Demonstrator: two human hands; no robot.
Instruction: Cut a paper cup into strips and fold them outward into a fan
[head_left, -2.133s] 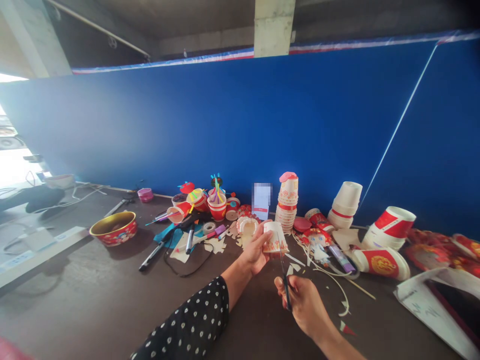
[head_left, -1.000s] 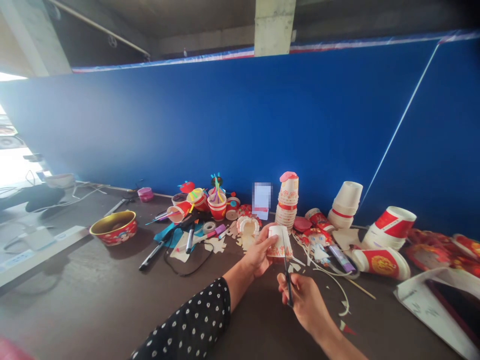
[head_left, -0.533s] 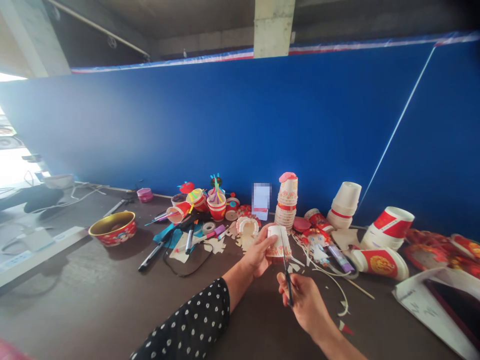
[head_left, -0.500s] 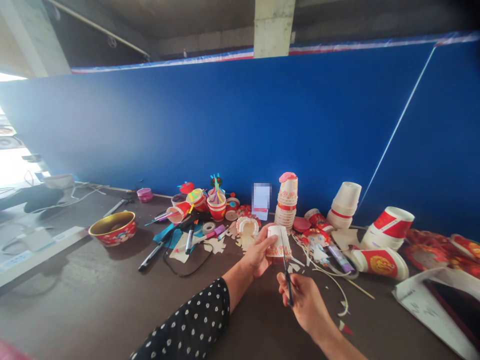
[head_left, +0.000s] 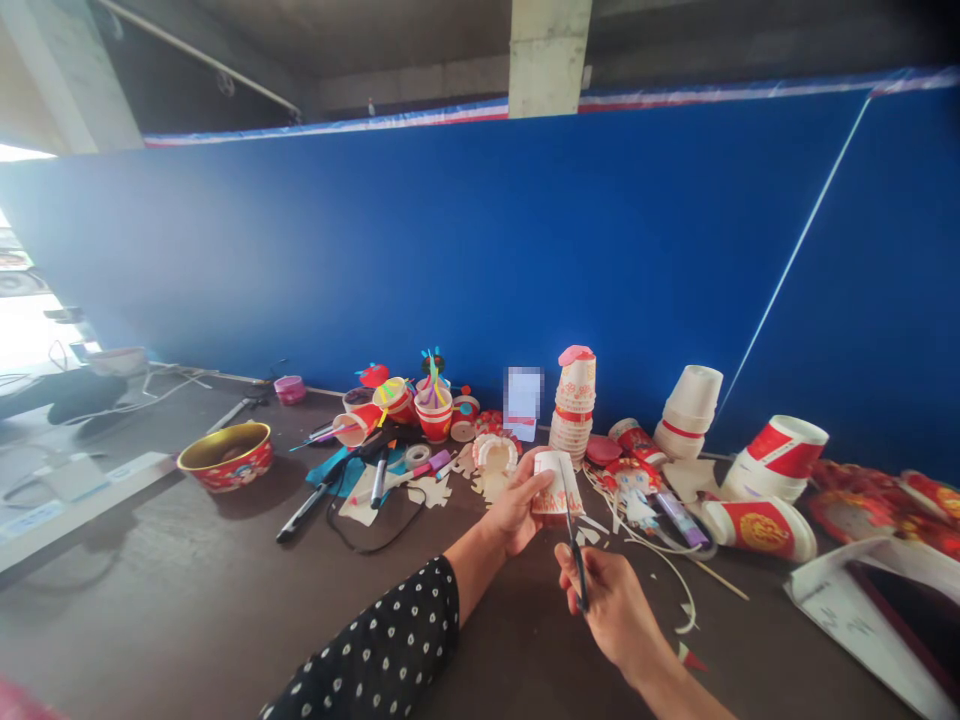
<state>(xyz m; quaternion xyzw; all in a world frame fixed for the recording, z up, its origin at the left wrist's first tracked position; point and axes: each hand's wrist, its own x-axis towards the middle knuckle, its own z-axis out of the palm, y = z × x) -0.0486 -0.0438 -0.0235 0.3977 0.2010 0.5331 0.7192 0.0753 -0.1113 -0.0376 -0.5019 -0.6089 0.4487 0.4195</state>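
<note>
My left hand (head_left: 517, 508) grips a white paper cup (head_left: 553, 488) with a red and orange pattern along one edge, thumb across its side. In my right hand (head_left: 609, 598) is a pair of scissors (head_left: 577, 565) with dark handles, their blades lying against the cup's patterned side. Whether the blades are parted I cannot tell. White paper scraps (head_left: 592, 533) lie on the table just beyond the scissors. Behind the cup rises a tall stack of paper cups (head_left: 574, 415) topped with a pink piece.
A red and gold bowl (head_left: 226, 458) stands at the left. Markers (head_left: 379, 482), cut paper and decorated cups (head_left: 433, 412) crowd the middle back. More cups (head_left: 761, 527), a paper doll figure (head_left: 634, 490) and a dark tablet-like device (head_left: 911, 610) are at right. A blue partition (head_left: 450, 240) closes the back.
Almost nothing differs. Both hands keep their hold on the cup and scissors, with only a very slight shift in position.
</note>
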